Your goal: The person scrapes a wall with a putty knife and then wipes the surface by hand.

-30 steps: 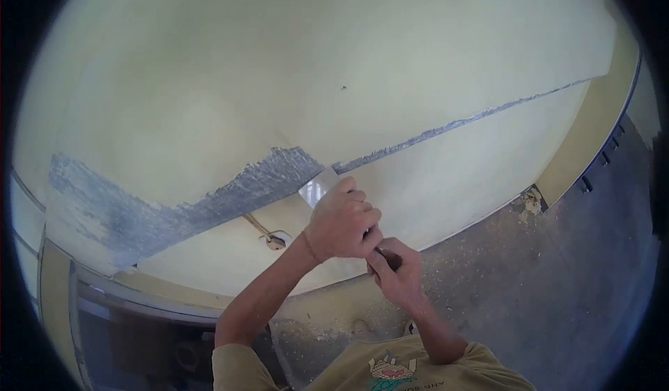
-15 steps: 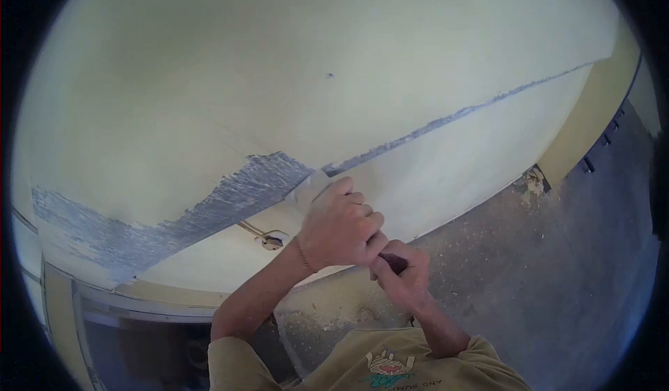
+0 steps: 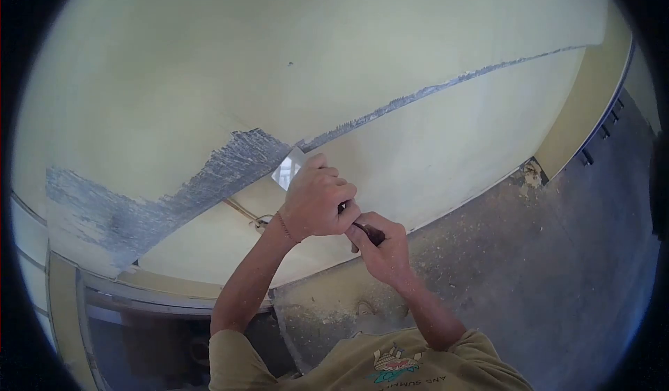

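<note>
My left hand (image 3: 320, 196), with a thin bracelet at the wrist, is closed around a scraper near its blade. The wide, shiny blade (image 3: 286, 171) meets the lower edge of a large cream-painted surface (image 3: 390, 49). Behind it, my right hand (image 3: 385, 250) grips the scraper's dark handle (image 3: 370, 233) at the butt end. A rough grey patch (image 3: 209, 182) with torn paint edges spreads left of the blade. To the right, a thin grey strip (image 3: 418, 97) follows the same edge. My fingers hide the middle of the scraper.
Under the edge is a pale lower wall (image 3: 460, 133) with a brass-coloured metal rod (image 3: 240, 210) near my left wrist. Light chips lie over the grey floor (image 3: 516, 265). Paint is broken at the wall's lower corner (image 3: 534, 173). A dark opening (image 3: 146, 342) lies at lower left.
Both hands and the scraper have shifted up and left in the view, which has itself moved a little. The blade now shows a bright reflection. Both hands keep their grip.
</note>
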`<move>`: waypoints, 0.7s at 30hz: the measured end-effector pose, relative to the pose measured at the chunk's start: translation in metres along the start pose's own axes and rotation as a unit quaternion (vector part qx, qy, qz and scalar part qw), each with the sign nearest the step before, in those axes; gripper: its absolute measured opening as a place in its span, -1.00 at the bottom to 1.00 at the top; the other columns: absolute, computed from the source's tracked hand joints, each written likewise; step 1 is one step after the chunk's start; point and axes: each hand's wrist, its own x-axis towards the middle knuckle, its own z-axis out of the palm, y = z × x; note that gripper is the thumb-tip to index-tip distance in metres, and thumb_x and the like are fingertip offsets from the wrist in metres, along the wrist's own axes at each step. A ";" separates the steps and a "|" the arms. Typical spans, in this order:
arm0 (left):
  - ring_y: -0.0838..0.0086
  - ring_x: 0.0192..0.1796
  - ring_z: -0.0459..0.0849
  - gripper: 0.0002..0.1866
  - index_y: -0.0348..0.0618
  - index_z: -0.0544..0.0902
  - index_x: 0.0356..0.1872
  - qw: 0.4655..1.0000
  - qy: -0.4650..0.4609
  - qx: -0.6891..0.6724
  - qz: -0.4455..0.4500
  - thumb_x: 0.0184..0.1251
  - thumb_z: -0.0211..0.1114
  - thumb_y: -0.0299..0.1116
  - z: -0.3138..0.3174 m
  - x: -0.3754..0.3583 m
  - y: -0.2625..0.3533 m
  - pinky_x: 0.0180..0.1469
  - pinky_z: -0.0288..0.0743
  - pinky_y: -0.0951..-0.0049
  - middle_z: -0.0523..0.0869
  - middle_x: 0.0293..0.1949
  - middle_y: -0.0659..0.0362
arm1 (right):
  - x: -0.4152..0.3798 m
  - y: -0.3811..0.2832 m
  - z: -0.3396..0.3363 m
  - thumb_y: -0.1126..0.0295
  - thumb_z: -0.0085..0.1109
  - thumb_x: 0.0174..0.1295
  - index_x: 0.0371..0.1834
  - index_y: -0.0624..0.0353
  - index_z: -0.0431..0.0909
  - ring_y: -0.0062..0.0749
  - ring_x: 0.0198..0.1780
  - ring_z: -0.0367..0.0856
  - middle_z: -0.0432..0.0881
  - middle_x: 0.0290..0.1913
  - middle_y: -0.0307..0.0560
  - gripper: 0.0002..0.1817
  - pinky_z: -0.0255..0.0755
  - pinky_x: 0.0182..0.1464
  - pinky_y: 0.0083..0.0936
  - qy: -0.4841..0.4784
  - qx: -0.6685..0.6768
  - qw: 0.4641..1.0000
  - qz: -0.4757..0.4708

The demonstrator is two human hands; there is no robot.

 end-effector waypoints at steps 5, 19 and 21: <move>0.29 -0.64 0.43 -0.81 -0.08 0.45 -0.84 1.000 -0.010 0.008 0.007 -0.22 0.23 -0.32 -0.003 -0.002 -0.004 -0.29 0.27 0.34 0.47 -0.80 0.14 | -0.002 0.007 0.012 0.45 0.24 0.28 -0.30 0.30 0.60 -0.73 -0.56 0.39 0.52 -0.63 -0.22 -0.89 0.31 -0.50 -0.63 0.033 0.016 0.999 0.021; 0.37 -0.65 0.40 -0.80 -0.05 0.41 -0.84 1.000 -0.012 -0.001 0.026 -0.27 0.27 -0.35 -0.008 0.000 -0.011 -0.31 0.24 0.38 0.46 -0.80 0.22 | 0.009 0.007 0.016 0.52 0.24 0.25 -0.36 0.30 0.59 -0.76 -0.56 0.40 0.54 -0.63 -0.24 -0.93 0.30 -0.52 -0.65 0.023 0.033 0.999 0.019; 0.37 -0.65 0.40 -0.80 -0.05 0.40 -0.83 1.000 -0.002 0.012 0.018 -0.27 0.27 -0.36 -0.010 0.001 -0.011 -0.32 0.24 0.38 0.46 -0.79 0.23 | 0.008 0.005 0.013 0.51 0.25 0.23 -0.35 0.30 0.59 -0.76 -0.56 0.39 0.53 -0.63 -0.23 -0.93 0.31 -0.51 -0.64 0.011 0.087 0.994 0.063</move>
